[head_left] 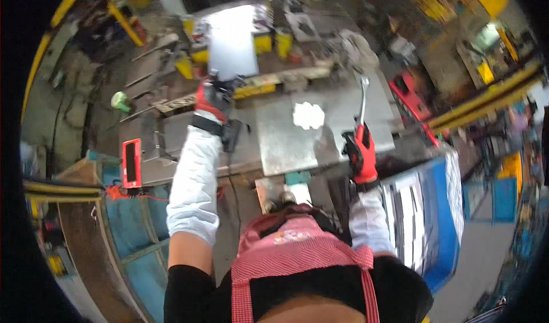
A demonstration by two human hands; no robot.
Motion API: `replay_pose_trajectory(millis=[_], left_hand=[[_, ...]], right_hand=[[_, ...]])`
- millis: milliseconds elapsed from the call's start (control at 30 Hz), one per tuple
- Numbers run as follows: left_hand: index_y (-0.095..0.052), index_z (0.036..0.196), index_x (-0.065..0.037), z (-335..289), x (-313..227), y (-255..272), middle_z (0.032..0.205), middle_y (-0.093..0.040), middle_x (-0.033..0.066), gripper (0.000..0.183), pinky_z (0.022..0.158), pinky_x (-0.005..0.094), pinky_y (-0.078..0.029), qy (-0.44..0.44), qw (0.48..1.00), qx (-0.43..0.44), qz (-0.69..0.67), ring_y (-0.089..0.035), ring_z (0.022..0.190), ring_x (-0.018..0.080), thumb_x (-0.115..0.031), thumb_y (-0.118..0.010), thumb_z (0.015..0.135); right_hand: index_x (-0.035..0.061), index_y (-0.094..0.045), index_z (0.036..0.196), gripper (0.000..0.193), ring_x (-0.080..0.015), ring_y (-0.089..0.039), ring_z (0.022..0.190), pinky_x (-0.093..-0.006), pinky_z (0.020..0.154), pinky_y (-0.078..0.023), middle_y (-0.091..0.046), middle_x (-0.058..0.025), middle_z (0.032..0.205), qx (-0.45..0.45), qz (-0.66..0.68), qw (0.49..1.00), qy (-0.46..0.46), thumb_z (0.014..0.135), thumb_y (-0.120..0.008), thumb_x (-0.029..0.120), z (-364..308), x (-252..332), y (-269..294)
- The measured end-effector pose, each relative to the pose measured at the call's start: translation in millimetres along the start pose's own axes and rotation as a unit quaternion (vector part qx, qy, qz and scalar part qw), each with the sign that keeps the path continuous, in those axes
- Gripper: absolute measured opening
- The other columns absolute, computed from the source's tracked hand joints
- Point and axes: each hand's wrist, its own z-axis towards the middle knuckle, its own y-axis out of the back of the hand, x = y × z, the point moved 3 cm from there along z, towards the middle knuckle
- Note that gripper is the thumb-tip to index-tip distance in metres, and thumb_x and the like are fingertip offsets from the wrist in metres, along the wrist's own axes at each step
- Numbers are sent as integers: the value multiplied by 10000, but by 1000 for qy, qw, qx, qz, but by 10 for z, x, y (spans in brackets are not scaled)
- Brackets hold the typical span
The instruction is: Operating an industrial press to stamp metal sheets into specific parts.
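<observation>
My right hand [361, 154], in a black and red glove, is closed around the lower end of a silver wrench [363, 97]. The wrench's head points away from me, over the right part of the metal worktable [286, 148]. Further left, my left hand [214, 101], in a matching glove, reaches to the near edge of a shiny metal sheet [233, 48]. Dark parts lie right at its fingertips, and blur hides whether the fingers grip any of them. A dark block-like object [231, 135] with a cable sits just below that wrist.
A perforated rail [286, 78] crosses the worktable. A white patch [309, 116] lies on the plate. At the left edge stands a red-framed device [131, 163]; at right are a red tool [409, 97] and a blue bin [443, 208] with metal strips. Yellow bars flank the bench.
</observation>
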Motion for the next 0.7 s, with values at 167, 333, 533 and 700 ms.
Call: replay_pose_trajectory(millis=[167,333,533,700], left_hand=[[-475,1104,50,-8,155,-331,1034,-569,221,337,758,446,-537,-68,996,-59,-5,-597,857,403,-214,-431,900],[-443,1131,25,-222,122,-422,1094,-547,197,318,799,425,-525,-101,989,-69,79,-580,929,400,-196,-373,914],[-411,1138,51,-180,180,-473,1085,-540,223,332,828,415,-521,-67,993,-82,51,-578,947,383,-198,-356,926],[-389,1139,74,-77,122,-347,1036,-557,235,343,827,384,-526,-40,989,-107,95,-588,950,336,-206,-347,947]], right_hand=[[46,-321,1337,608,-103,-518,597,-239,496,-449,-570,-57,852,153,-34,987,17,788,-582,57,201,363,-706],[37,-489,1152,397,-71,-507,597,-222,509,-406,-561,-3,781,334,-78,938,40,787,-628,108,946,581,-1821],[63,-641,901,182,-88,-541,580,-231,496,-425,-602,-22,729,355,1,925,-132,817,-599,218,2031,370,-2663],[41,-604,1008,208,-127,-583,721,-239,594,-435,-609,-50,839,414,-54,886,205,843,-542,151,2207,364,-2612]])
